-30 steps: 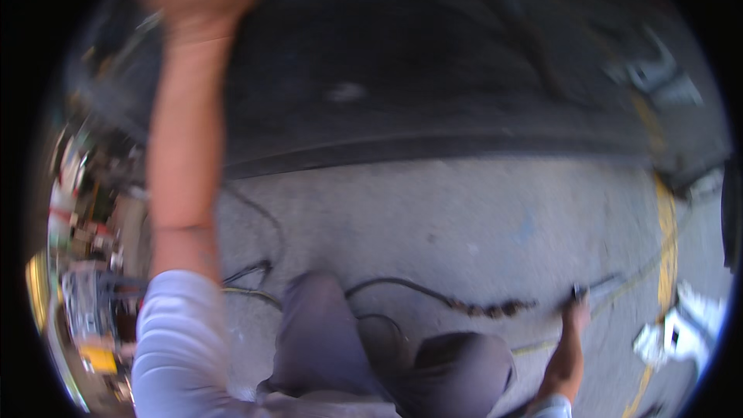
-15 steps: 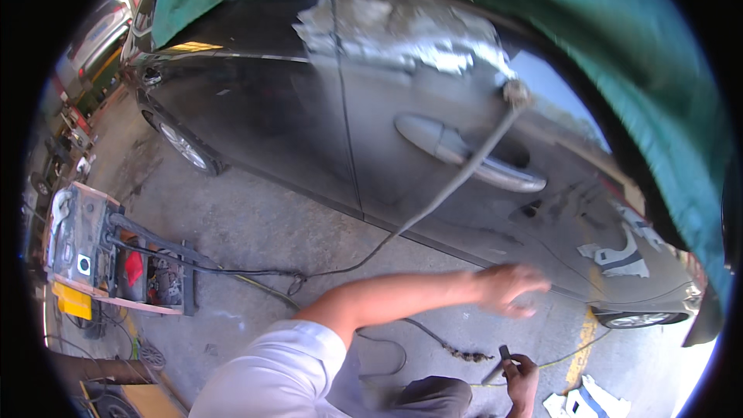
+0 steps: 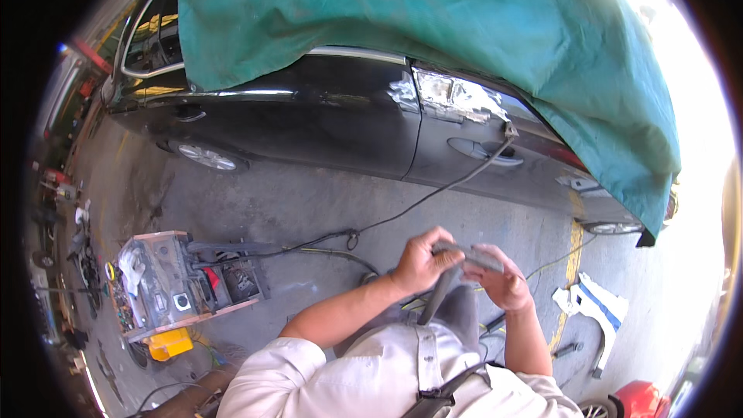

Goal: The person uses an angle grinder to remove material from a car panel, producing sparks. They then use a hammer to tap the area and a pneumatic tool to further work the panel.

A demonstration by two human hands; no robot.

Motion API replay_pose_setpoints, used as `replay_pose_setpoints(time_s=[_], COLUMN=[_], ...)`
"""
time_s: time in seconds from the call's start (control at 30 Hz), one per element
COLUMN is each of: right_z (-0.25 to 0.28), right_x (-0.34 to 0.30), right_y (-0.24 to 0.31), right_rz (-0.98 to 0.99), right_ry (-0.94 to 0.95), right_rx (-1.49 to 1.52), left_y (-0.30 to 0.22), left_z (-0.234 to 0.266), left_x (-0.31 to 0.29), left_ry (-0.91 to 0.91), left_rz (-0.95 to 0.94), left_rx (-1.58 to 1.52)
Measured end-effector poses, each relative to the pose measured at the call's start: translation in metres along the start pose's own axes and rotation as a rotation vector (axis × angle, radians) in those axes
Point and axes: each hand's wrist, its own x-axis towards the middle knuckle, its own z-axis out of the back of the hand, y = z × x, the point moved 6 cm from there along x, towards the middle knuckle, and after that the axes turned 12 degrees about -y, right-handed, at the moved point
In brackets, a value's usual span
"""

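Observation:
In front of my chest, both hands meet on a short flat grey bar (image 3: 474,257), whose exact kind I cannot tell. My left hand (image 3: 422,263) pinches one end between thumb and fingers. My right hand (image 3: 505,282), slightly blurred, is closed round the other end. Below them a dark grey strip (image 3: 438,294) runs down; whether it belongs to the bar is unclear. Beyond my hands stands a dark car (image 3: 333,124) with a bare, shiny metal patch (image 3: 457,99) above its door handle (image 3: 484,151). A cable (image 3: 422,207) ends at a fitting beside that patch.
A green cover (image 3: 433,15) drapes over the car. At left stands a tool cart (image 3: 166,275) with cables and a yellow box (image 3: 170,343). A white-and-blue panel (image 3: 596,306) lies on the floor at right, and a red object (image 3: 641,400) shows at lower right.
My left hand has drawn back from beside the car to my chest. My right hand has come up with the bar to meet it. The view has moved back from the car.

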Motion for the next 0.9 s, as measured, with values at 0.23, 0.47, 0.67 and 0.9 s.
replay_pose_setpoints(time_s=[0.23,0.47,0.67,0.9], right_z=[-0.041,0.053,0.077,0.052], right_x=[0.042,0.040,0.048,0.062], right_y=[-0.039,0.018,0.004,-0.024], right_rz=[-0.062,0.117,0.123,-0.024], right_ry=[-0.184,-0.596,-0.776,-0.907], right_rx=[-0.417,-0.772,-0.538,-0.568], left_y=[-0.050,-0.060,-0.030,0.007], left_z=[0.005,0.012,-0.019,0.027], left_x=[0.068,0.201,0.301,0.320], left_ry=[-0.103,0.337,0.561,0.768], left_rz=[-0.166,-0.863,-1.154,-1.198], left_rx=[-0.056,1.215,1.420,1.623])
